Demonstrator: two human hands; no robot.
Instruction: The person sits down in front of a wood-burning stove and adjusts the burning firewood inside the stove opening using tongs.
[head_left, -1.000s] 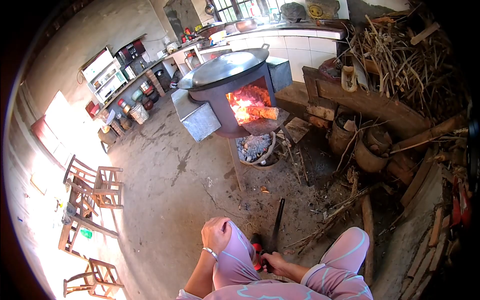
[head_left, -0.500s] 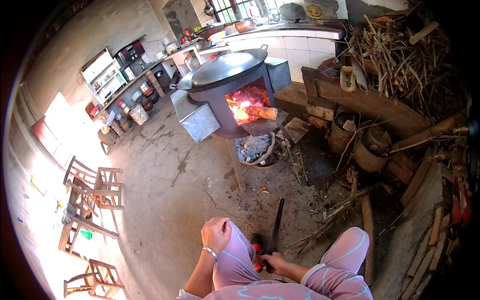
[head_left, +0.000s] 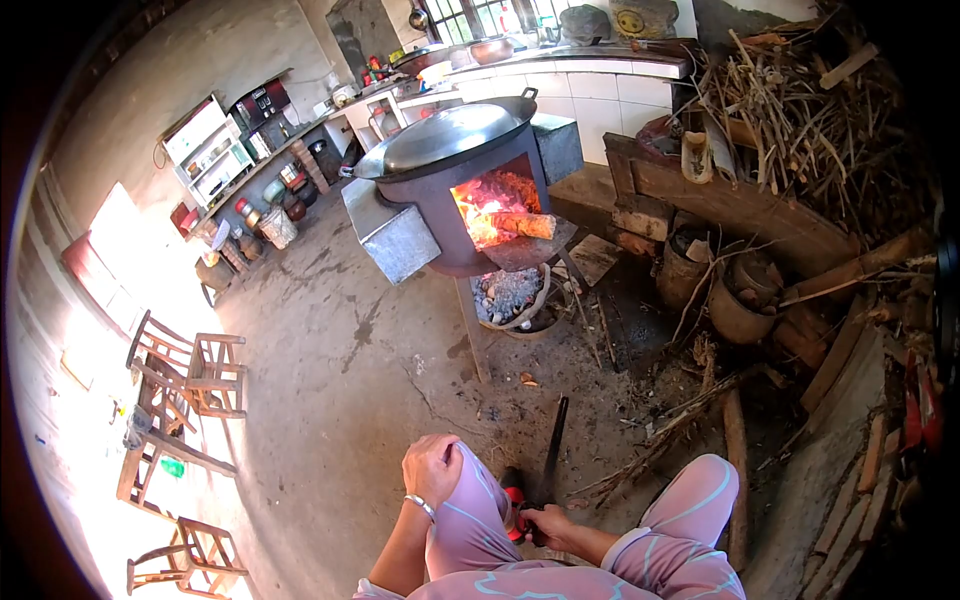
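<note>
My left hand, with a bracelet at the wrist, rests palm down over my left knee and holds nothing. Its fingers lie over the knee and are partly out of sight. Between my legs, my right hand is closed around the near end of a long dark tool. The tool points away from me over the floor; its exact kind is unclear. Beside that hand is a red and black shoe. Farther ahead stands a metal wood stove, with flames and a log in its opening.
A large lidded pan sits on the stove. Beneath it is a basin of ash. Sticks are piled at right, near pots. Wooden chairs stand left; a tiled counter runs behind.
The flames in the stove opening flicker and change shape slightly. Both hands and the dark tool stay in place.
</note>
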